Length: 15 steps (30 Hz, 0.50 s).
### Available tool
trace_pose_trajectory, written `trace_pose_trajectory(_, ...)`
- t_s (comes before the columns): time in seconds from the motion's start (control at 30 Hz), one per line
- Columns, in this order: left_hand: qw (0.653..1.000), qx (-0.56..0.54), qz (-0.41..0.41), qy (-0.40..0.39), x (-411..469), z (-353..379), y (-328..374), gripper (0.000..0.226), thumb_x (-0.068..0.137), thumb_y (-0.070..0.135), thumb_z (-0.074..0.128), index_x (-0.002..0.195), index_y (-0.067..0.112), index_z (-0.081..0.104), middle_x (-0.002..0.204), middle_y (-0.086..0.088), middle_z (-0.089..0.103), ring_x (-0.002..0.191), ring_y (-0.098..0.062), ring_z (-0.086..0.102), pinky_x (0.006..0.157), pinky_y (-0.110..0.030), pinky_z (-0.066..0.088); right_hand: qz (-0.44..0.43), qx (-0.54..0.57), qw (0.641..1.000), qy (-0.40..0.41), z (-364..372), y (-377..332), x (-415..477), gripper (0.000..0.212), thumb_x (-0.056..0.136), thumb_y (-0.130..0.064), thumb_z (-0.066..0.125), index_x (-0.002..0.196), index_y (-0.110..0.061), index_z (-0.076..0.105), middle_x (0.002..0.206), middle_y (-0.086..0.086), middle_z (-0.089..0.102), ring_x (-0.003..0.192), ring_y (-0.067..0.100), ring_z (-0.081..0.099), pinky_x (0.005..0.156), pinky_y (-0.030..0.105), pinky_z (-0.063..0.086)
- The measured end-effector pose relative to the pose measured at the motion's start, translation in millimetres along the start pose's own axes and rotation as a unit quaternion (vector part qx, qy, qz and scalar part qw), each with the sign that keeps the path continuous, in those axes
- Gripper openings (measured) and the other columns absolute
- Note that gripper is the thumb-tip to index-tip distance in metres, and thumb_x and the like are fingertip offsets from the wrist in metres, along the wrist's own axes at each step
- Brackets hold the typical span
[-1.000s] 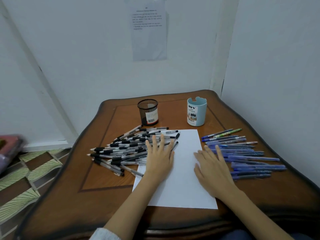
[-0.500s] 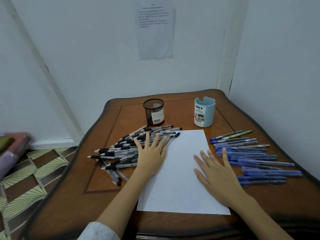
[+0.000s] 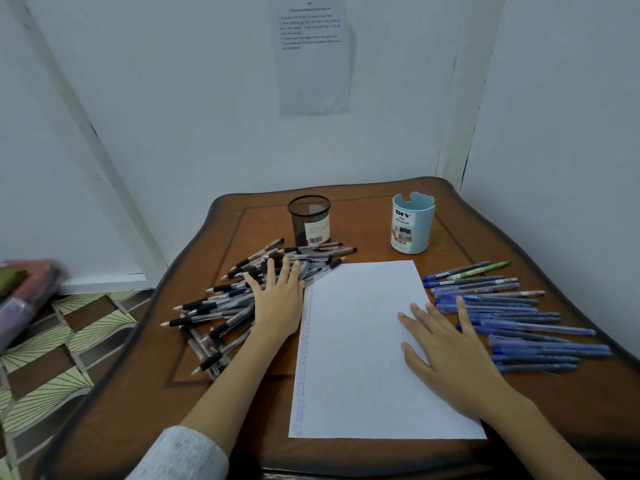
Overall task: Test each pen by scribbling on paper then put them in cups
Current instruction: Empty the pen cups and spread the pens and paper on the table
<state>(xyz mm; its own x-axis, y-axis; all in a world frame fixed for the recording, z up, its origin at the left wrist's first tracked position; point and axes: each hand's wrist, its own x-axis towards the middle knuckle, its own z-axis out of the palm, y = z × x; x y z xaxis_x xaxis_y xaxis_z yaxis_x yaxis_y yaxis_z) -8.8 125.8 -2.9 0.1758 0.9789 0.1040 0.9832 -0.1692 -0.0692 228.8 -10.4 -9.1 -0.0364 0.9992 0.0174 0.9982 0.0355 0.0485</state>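
A white sheet of paper (image 3: 360,344) lies flat in the middle of the brown table (image 3: 263,403). Left of it is a heap of several black-capped pens (image 3: 214,306); my left hand (image 3: 278,299) rests flat on that heap with fingers spread. Right of the sheet lie several blue pens (image 3: 519,327) in rows. My right hand (image 3: 446,348) lies flat on the paper's right edge, fingertips touching the nearest blue pens. Behind stand a black mesh cup (image 3: 309,220) and a light blue cup (image 3: 412,223).
White walls close in behind and to the right of the table. A printed notice (image 3: 313,53) hangs on the back wall. Patterned floor tiles (image 3: 69,334) and a blurred pink bundle (image 3: 24,289) show to the left.
My left hand has slid off the paper to the left onto the black pens. The view has shifted, so the table appears further right. My right hand stays on the paper's right edge.
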Motion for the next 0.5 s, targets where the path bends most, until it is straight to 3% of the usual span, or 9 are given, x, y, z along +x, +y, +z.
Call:
trace_pose_trajectory(0.07, 1.000, -0.003, 0.003, 0.010, -1, -2, 2, 0.053, 0.104, 0.039, 0.012, 0.154, 0.026, 0.000, 0.161, -0.001, -0.003, 0.148, -0.026, -0.007, 0.110, -0.065, -0.007, -0.006, 0.023, 0.999, 0.029, -8, -7, 6, 0.061, 0.094, -0.050, 0.015, 0.145, -0.027, 0.039, 0.152, -0.001, 0.038, 0.143, 0.017, 0.031, 0.115, 0.040, -0.019)
trace_pose_trajectory(0.1, 1.000, -0.002, 0.008, 0.021, -2, -3, 4, 0.054, 0.103, 0.039, 0.014, 0.154, 0.026, 0.000, 0.161, -0.001, -0.002, 0.148, -0.026, -0.007, 0.109, -0.064, -0.010, -0.016, 0.023, 0.999, 0.046, -7, -9, 12, 0.058, 0.097, -0.046, 0.017, 0.152, -0.027, 0.023, 0.159, -0.002, 0.022, 0.147, 0.014, 0.015, 0.114, 0.039, -0.021)
trace_pose_trajectory(0.17, 0.999, 0.002, 0.035, 0.036, 0, -5, 9, 0.054, 0.103, 0.038, 0.015, 0.153, 0.026, -0.001, 0.161, -0.002, -0.002, 0.148, -0.026, -0.008, 0.110, -0.062, -0.012, -0.026, 0.062, 0.997, 0.047, -5, -17, 21, 0.058, 0.100, -0.047, 0.017, 0.154, -0.028, 0.007, 0.162, -0.003, 0.008, 0.149, 0.012, 0.003, 0.115, 0.036, -0.016)
trace_pose_trajectory(0.23, 0.995, 0.008, 0.091, 0.030, 5, -5, 16, 0.053, 0.104, 0.039, 0.013, 0.153, 0.028, -0.001, 0.161, -0.001, -0.005, 0.147, -0.025, -0.011, 0.112, -0.060, -0.012, -0.046, 0.100, 0.993, 0.042, 0, -25, 28, 0.072, 0.090, -0.063, -0.009, 0.154, -0.032, 0.003, 0.162, -0.004, 0.003, 0.149, 0.013, -0.001, 0.115, 0.033, -0.014)
trace_pose_trajectory(0.3, 0.989, 0.027, 0.146, 0.008, 13, -5, 20, 0.051, 0.104, 0.041, 0.010, 0.152, 0.031, -0.002, 0.161, 0.001, -0.008, 0.147, -0.025, -0.014, 0.111, -0.059, -0.014, -0.056, 0.115, 0.991, 0.026, 8, -26, 32, 0.104, 0.062, -0.071, -0.039, 0.153, -0.035, 0.000, 0.162, -0.005, -0.005, 0.148, 0.014, -0.008, 0.113, 0.031, -0.015)
trace_pose_trajectory(0.37, 0.986, 0.049, 0.157, -0.005, 23, -3, 19, 0.050, 0.103, 0.042, 0.008, 0.152, 0.034, -0.003, 0.161, 0.002, -0.009, 0.146, -0.027, -0.014, 0.111, -0.060, -0.012, -0.054, 0.122, 0.991, 0.020, 12, -24, 32, 0.112, 0.053, -0.070, -0.045, 0.152, -0.038, -0.003, 0.161, -0.007, -0.009, 0.148, 0.013, -0.012, 0.114, 0.030, -0.015)
trace_pose_trajectory(0.5, 0.991, 0.023, 0.130, -0.017, 35, -1, 9, 0.050, 0.103, 0.045, 0.012, 0.152, 0.039, 0.003, 0.161, 0.009, -0.006, 0.147, -0.034, -0.009, 0.109, -0.068, -0.005, -0.054, 0.123, 0.991, 0.020, 12, -23, 30, 0.109, 0.054, -0.069, -0.045, 0.151, -0.039, -0.008, 0.160, -0.007, -0.013, 0.147, 0.013, -0.015, 0.113, 0.030, -0.017)
